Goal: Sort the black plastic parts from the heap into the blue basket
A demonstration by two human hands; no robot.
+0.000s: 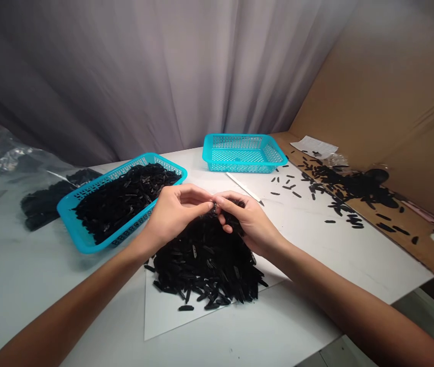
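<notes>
A heap of small black elongated pieces (209, 265) lies on a white sheet (159, 321) in front of me. Above the heap's far side, my left hand (179, 209) and my right hand (247, 216) meet at the fingertips. The left thumb and fingers pinch at something tiny between the hands, too small to name. More black pieces show in the curled fingers of my right hand. At the left, a blue basket (87, 244) holds many similar black pieces.
A second blue basket (245, 165) stands at the back with no pieces visible inside. Beside it lies a white pen-like tool (243, 187). Black pieces (354, 183) are scattered at the right on cardboard. A clear plastic bag (10, 158) is at the far left.
</notes>
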